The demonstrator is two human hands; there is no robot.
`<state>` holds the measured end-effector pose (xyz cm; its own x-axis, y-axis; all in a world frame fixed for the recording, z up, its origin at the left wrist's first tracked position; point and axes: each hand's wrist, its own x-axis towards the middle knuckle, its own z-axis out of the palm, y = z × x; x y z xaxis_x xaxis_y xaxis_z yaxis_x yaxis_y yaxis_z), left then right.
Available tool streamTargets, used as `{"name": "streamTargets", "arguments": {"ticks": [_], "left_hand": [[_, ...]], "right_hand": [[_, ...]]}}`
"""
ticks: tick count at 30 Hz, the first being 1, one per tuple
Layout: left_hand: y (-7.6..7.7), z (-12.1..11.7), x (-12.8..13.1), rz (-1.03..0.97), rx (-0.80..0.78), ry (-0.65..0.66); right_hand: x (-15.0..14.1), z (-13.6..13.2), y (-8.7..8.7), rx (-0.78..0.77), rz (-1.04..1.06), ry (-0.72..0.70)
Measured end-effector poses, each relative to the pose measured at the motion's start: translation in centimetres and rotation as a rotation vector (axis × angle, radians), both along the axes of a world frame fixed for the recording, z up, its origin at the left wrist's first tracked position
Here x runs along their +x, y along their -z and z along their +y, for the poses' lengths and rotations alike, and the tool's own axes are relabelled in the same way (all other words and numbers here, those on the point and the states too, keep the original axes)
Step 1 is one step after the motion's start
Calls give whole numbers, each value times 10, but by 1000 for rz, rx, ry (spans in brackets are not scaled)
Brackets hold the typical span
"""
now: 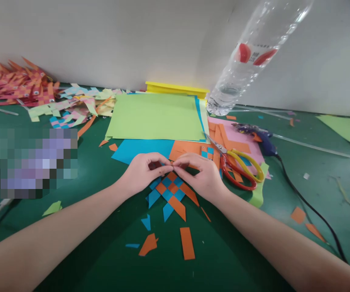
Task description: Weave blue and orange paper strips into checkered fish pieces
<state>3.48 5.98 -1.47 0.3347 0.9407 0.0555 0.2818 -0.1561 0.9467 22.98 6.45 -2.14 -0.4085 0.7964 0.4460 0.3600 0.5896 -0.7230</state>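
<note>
A small piece woven from orange and blue paper strips [171,193] lies on the green table [102,243] in front of me. My left hand [143,172] and my right hand [201,174] both pinch its top edge, fingertips meeting at the middle. The strip ends fan out below my hands. Loose orange and blue offcuts [187,242] lie just below the woven piece.
Scissors [238,168] with red and yellow handles lie right of my right hand. A glue gun [258,136] with a black cord sits beyond them. Green, blue and orange paper sheets [158,117] lie behind. A clear bottle [248,56] stands at the back. Woven paper pieces [25,87] are piled far left.
</note>
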Motion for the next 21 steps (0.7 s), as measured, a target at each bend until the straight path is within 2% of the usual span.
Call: {"name": "streamTargets", "arguments": {"ticks": [10,21], "left_hand": [[0,-3,-1,72,109,28],[-2,-4,-2,179,131,55]], "right_hand": [[0,1,2,-74,-35,0],[-1,-1,-3,-175,-22,-21]]}}
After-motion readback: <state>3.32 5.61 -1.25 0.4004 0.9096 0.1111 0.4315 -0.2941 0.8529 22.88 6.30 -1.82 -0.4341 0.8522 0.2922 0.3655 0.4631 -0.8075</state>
